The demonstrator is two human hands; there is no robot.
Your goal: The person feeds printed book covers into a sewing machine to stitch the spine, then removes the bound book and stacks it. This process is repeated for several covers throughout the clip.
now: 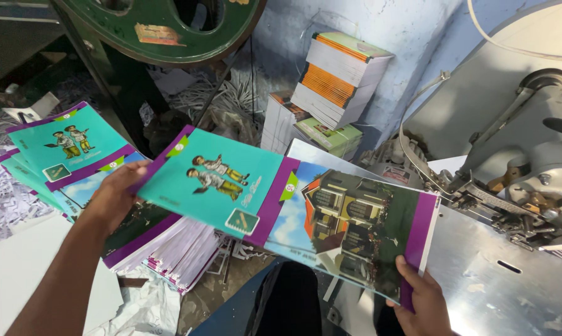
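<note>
I hold an opened teal and purple booklet cover (281,199), spread flat, showing two cartoon children on one half and a house picture on the other. My left hand (116,196) grips its left edge above a fanned stack of matching booklets (162,242). My right hand (424,298) pinches its lower right corner near the metal machine table (498,292).
A grey stitching machine (523,174) stands at the right. Piles of bound booklets (337,81) lean against the pale blue wall. A green wheel (162,25) hangs at the top left. Shredded paper trimmings (1,193) and white sheets (38,274) cover the floor at the left.
</note>
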